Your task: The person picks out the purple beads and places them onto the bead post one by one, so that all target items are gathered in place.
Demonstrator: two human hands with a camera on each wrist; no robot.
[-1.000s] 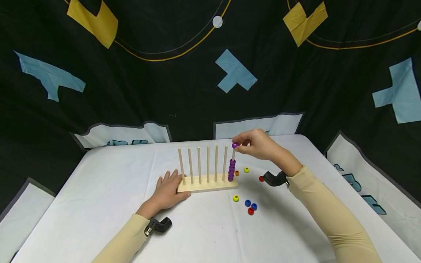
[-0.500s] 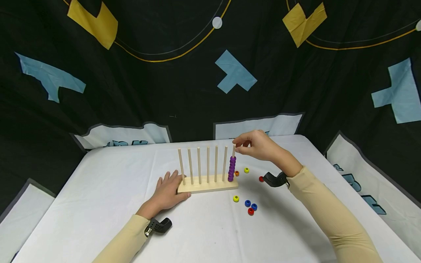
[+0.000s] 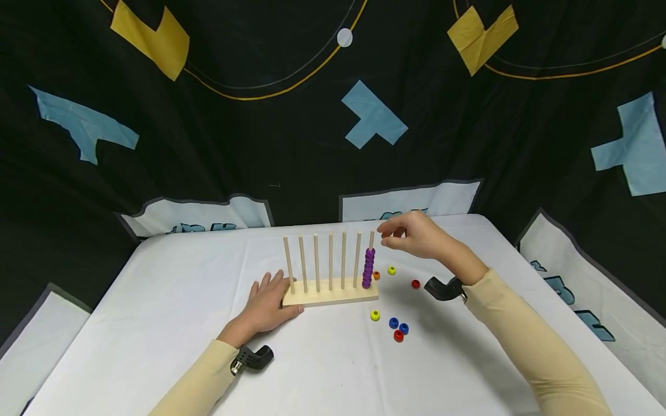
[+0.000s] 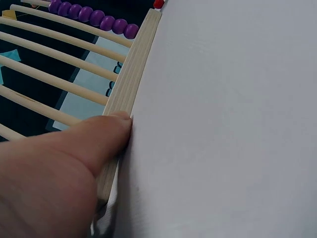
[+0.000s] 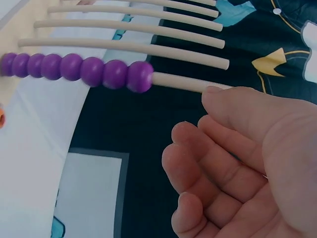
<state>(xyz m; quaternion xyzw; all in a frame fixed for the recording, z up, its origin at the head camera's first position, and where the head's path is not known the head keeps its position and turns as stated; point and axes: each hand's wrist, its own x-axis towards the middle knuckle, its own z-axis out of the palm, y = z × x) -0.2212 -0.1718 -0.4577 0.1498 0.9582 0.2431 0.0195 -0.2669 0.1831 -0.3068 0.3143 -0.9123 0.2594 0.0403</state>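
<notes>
A wooden peg rack (image 3: 333, 296) with several upright pegs stands mid-table. Purple beads (image 3: 367, 269) are stacked on its rightmost peg, whose bare tip shows above them. My left hand (image 3: 266, 304) lies at the rack's left end, fingers straight and spread; in the left wrist view its thumb (image 4: 106, 136) presses along the base edge. My right hand (image 3: 416, 237) hovers just right of the beaded peg's top, holding nothing. The right wrist view shows its fingers (image 5: 183, 161) loosely bent, with the purple row (image 5: 91, 72) beyond them.
Right of the rack lie an orange bead (image 3: 376, 275), a yellow bead (image 3: 392, 270) and a red bead (image 3: 415, 283). Nearer the front are another yellow bead (image 3: 375, 315), two blue beads (image 3: 393, 323) and a second red bead (image 3: 398, 335). A dark curtain (image 3: 307, 150) hangs behind the table.
A purple bead that my right hand pinched at the peg's top has dropped onto the stack. That hand has since loosened and shifted slightly right. My left hand stays put.
</notes>
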